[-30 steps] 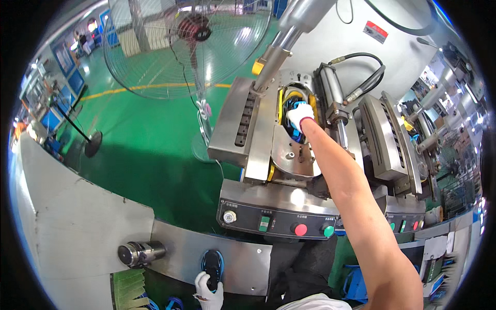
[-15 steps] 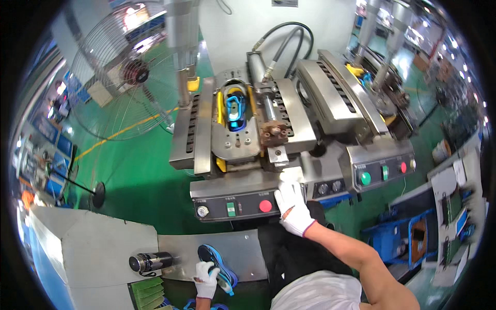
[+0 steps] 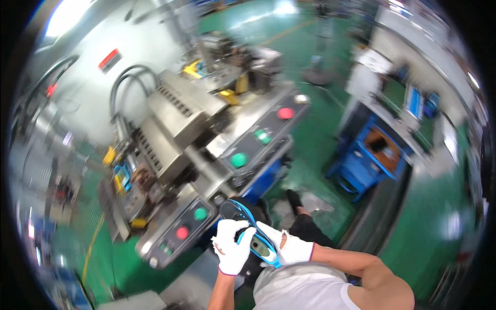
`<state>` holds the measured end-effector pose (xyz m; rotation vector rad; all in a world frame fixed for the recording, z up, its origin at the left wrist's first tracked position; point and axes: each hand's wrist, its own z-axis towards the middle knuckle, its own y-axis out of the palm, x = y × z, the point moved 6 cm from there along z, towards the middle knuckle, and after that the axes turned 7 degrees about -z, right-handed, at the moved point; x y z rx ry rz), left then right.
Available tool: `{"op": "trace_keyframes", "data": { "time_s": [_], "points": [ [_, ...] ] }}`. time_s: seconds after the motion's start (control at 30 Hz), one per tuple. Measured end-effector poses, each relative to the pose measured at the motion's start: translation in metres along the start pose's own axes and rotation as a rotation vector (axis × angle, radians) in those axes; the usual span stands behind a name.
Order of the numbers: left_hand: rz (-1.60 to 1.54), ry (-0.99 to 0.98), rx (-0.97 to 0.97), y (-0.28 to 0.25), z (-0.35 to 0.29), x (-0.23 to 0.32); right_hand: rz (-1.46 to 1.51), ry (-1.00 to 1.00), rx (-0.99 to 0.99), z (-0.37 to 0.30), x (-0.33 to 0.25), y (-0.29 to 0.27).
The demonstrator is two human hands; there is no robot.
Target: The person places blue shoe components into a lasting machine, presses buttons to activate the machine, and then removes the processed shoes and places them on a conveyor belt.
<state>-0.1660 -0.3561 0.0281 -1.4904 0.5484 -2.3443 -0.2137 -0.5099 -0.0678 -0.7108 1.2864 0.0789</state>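
I hold a dark shoe with bright blue edging [image 3: 262,250] in front of my body, its opening facing up. My left hand [image 3: 233,247], in a white glove, grips the near side of it, thumb against the blue edge. From the other side my right hand [image 3: 290,247], also gloved, closes on it. Parts of the shoe are covered by the gloves. Beyond it stands a metal machine with two stations, each with a control panel; the left panel [image 3: 173,228] is the nearer one to my left hand. A blue piece [image 3: 123,171] sits in the left station.
The right control panel [image 3: 262,135] has green and red buttons. At the right stands a blue cart [image 3: 356,168] beside a long bench [image 3: 356,85]. A dark shoe of a person's foot [image 3: 294,200] shows on the green floor [image 3: 320,139]. Much of the left side is blurred.
My view has swung to the right. My right hand has left the machine's front, and both hands now hold the shoe, which was low at my left before.
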Motion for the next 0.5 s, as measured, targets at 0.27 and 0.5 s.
{"op": "trace_keyframes", "data": {
  "time_s": [0.27,0.5],
  "points": [
    [-0.455,0.640,-0.532,0.189,0.107,0.195,-0.327,0.206,1.308,-0.109,0.019,-0.217],
    [-0.371,0.563,-0.815,0.244,0.063,0.145,-0.385,0.301,1.772,-0.140,0.135,-0.473]
  ]
}}
